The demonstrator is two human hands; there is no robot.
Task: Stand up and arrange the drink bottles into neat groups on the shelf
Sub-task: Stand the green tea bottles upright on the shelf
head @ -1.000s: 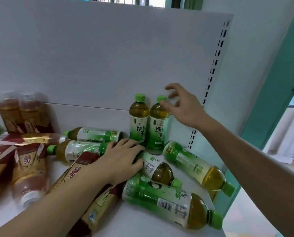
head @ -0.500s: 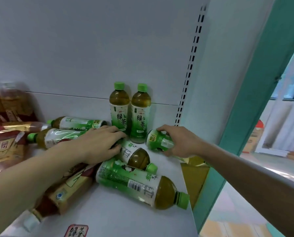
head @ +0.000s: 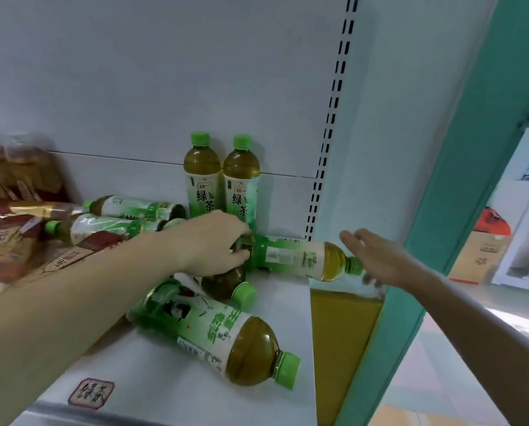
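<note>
At the right end of the shelf, the lying green tea bottle has changed hands: half a second ago the right hand gripped it, now the left hand pinches its base, while the right hand's grip is spread flat by the cap. Looks like it's about to be stood beside the two upright bottles. Clear plastic, amber-green tea, green cap, white-green label.

Soft, even daylight from the right — wide-angle bending at the edges, motion blur far left.
</note>
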